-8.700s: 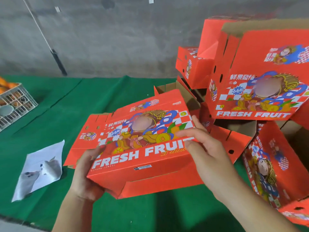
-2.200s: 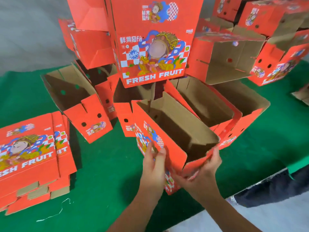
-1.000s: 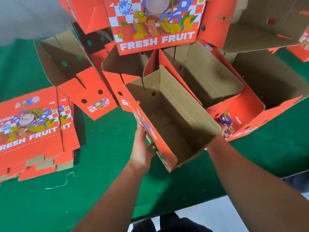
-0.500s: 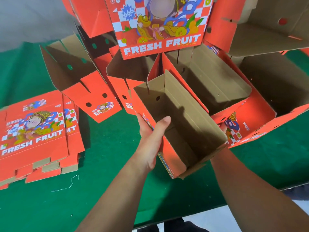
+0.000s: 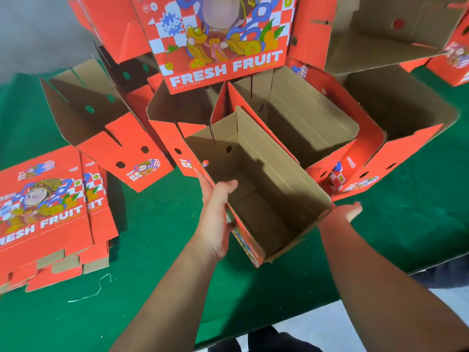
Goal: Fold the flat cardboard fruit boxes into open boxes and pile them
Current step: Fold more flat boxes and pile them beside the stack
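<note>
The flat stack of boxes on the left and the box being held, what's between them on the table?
In the head view, only bare green cloth separates the flat stack from the held box, plus the left hand gripping its near wall.

Open box (image 5: 256, 189): corrugated cardboard, raw matt brown inside, printed red skin outside with a slight sheen
Flat boxes (image 5: 48, 214): same card, smooth red print on top, brown edges showing
Table cover (image 5: 157, 288): green cloth, matt, felt-like
Thread (image 5: 94, 290): thin pale string
</note>
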The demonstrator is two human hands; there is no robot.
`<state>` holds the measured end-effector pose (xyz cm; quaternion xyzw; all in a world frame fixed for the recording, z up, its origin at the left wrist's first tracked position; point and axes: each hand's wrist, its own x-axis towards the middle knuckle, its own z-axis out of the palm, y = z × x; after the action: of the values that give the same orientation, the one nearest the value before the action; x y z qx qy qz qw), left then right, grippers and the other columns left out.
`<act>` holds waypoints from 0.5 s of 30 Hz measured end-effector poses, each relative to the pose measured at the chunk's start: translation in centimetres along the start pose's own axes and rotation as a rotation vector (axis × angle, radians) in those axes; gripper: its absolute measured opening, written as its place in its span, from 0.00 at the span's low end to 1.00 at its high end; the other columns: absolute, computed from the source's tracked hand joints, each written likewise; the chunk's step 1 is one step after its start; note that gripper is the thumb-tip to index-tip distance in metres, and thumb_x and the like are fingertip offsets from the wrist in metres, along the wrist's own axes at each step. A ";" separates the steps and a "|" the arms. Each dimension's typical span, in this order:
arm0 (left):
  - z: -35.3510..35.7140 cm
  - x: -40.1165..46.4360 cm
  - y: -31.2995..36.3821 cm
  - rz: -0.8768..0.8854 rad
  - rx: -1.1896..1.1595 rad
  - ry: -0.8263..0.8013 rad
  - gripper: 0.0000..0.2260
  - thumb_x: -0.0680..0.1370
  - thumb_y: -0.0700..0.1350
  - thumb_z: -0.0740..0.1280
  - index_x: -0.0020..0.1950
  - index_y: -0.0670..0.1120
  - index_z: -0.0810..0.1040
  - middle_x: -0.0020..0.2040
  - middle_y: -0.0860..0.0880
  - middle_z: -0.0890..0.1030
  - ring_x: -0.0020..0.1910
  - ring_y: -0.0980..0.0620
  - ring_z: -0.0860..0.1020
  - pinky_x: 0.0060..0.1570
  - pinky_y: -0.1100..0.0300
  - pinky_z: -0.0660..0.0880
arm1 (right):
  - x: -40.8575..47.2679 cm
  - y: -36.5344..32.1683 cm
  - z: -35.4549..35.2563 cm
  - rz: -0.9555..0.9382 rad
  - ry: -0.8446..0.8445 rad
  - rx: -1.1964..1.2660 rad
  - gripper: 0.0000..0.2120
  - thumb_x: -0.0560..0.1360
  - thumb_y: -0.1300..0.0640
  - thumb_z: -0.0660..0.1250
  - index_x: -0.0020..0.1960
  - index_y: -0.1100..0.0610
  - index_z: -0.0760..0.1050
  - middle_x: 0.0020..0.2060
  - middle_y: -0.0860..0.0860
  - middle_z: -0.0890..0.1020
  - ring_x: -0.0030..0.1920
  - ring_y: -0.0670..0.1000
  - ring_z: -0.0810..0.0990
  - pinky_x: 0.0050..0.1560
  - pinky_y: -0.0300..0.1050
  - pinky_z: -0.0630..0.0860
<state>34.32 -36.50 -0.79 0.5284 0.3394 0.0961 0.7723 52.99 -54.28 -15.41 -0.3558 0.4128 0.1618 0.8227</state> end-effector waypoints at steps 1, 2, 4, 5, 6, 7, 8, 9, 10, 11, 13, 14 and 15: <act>0.1 0.0 0.0 0.006 0.005 -0.005 0.36 0.65 0.63 0.70 0.72 0.74 0.63 0.71 0.55 0.75 0.70 0.48 0.74 0.68 0.37 0.71 | 0.3 -0.6 0.3 -0.027 -0.043 -0.073 0.29 0.83 0.36 0.47 0.65 0.53 0.78 0.66 0.54 0.80 0.63 0.62 0.79 0.64 0.51 0.76; 0.1 -0.1 0.1 0.010 0.004 -0.005 0.37 0.65 0.63 0.70 0.73 0.73 0.62 0.72 0.55 0.75 0.70 0.48 0.74 0.68 0.36 0.71 | 0.8 -1.1 0.2 -0.021 -0.105 -0.021 0.32 0.81 0.33 0.47 0.62 0.50 0.83 0.62 0.54 0.83 0.60 0.63 0.83 0.61 0.52 0.79; 0.2 -0.2 0.1 0.001 -0.003 -0.010 0.39 0.64 0.62 0.70 0.74 0.72 0.62 0.73 0.54 0.74 0.71 0.47 0.73 0.69 0.35 0.70 | 0.9 -2.5 -0.3 -0.002 -0.175 0.095 0.35 0.76 0.28 0.52 0.58 0.50 0.87 0.59 0.55 0.85 0.59 0.62 0.85 0.64 0.59 0.77; 0.2 -0.3 0.2 -0.008 -0.004 -0.018 0.39 0.64 0.62 0.70 0.74 0.71 0.62 0.74 0.53 0.73 0.72 0.46 0.73 0.70 0.35 0.69 | 1.0 -3.2 -0.6 0.013 -0.178 0.104 0.36 0.74 0.26 0.55 0.62 0.50 0.85 0.62 0.54 0.84 0.63 0.61 0.83 0.68 0.60 0.74; 0.2 -0.4 0.2 -0.016 0.000 -0.032 0.39 0.65 0.61 0.70 0.75 0.70 0.62 0.74 0.52 0.73 0.72 0.45 0.72 0.70 0.34 0.69 | 1.2 -3.8 -1.1 0.038 -0.165 0.118 0.37 0.74 0.25 0.57 0.67 0.50 0.82 0.65 0.54 0.82 0.66 0.61 0.80 0.72 0.58 0.71; 0.2 -0.4 0.2 -0.017 0.005 -0.054 0.39 0.66 0.60 0.69 0.76 0.69 0.61 0.74 0.52 0.73 0.72 0.45 0.72 0.69 0.33 0.69 | 1.2 -4.1 -1.5 0.044 -0.169 0.123 0.37 0.74 0.25 0.59 0.69 0.50 0.79 0.67 0.54 0.81 0.68 0.60 0.78 0.74 0.56 0.68; 0.3 -0.6 0.2 -0.012 0.010 -0.081 0.37 0.67 0.58 0.68 0.76 0.68 0.62 0.73 0.52 0.74 0.72 0.45 0.73 0.68 0.33 0.70 | 1.1 -4.1 -1.8 0.036 -0.174 0.133 0.36 0.75 0.26 0.60 0.70 0.51 0.78 0.68 0.54 0.80 0.69 0.60 0.78 0.76 0.54 0.67; 0.4 -0.7 0.2 -0.006 0.014 -0.102 0.35 0.68 0.56 0.67 0.75 0.65 0.65 0.71 0.52 0.77 0.71 0.45 0.74 0.67 0.34 0.71 | 1.1 -4.0 -2.1 0.020 -0.164 0.120 0.34 0.77 0.29 0.60 0.71 0.52 0.77 0.68 0.54 0.80 0.69 0.60 0.78 0.76 0.53 0.67; 0.4 -0.8 0.2 -0.003 0.015 -0.111 0.32 0.68 0.53 0.66 0.73 0.63 0.68 0.68 0.52 0.79 0.68 0.45 0.76 0.65 0.37 0.74 | 1.3 -4.0 -2.4 0.012 -0.141 0.136 0.31 0.80 0.32 0.59 0.71 0.52 0.77 0.68 0.54 0.80 0.69 0.59 0.78 0.76 0.52 0.67; 0.4 -0.8 0.2 -0.007 0.012 -0.108 0.30 0.68 0.50 0.64 0.70 0.61 0.71 0.64 0.52 0.81 0.65 0.45 0.78 0.62 0.41 0.76 | 1.4 -3.8 -2.6 0.014 -0.120 0.171 0.27 0.82 0.36 0.59 0.72 0.53 0.76 0.68 0.54 0.80 0.69 0.58 0.78 0.76 0.52 0.67; 0.3 -0.7 0.5 -0.008 0.033 -0.093 0.27 0.68 0.45 0.61 0.67 0.58 0.74 0.54 0.52 0.83 0.56 0.48 0.80 0.54 0.49 0.79 | 1.3 -3.6 -3.0 0.007 -0.084 0.237 0.21 0.85 0.45 0.58 0.72 0.55 0.76 0.68 0.54 0.80 0.71 0.56 0.76 0.75 0.50 0.68; 0.3 -0.5 0.8 0.001 0.063 -0.090 0.26 0.69 0.43 0.60 0.66 0.58 0.75 0.50 0.52 0.84 0.52 0.50 0.81 0.52 0.51 0.80 | 1.4 -3.5 -3.2 0.009 -0.078 0.260 0.20 0.86 0.49 0.57 0.72 0.56 0.75 0.68 0.55 0.80 0.70 0.56 0.77 0.75 0.51 0.69; 0.1 -0.4 1.1 0.013 0.086 -0.080 0.25 0.71 0.42 0.59 0.65 0.59 0.75 0.47 0.53 0.84 0.48 0.52 0.82 0.50 0.52 0.80 | 1.2 -3.4 -3.4 -0.005 -0.078 0.256 0.19 0.87 0.51 0.56 0.72 0.57 0.75 0.68 0.56 0.80 0.69 0.56 0.78 0.74 0.52 0.71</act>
<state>34.31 -36.37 0.40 0.5666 0.3086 0.0653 0.7613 53.73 -59.10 -16.24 -0.2425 0.3967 0.1195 0.8772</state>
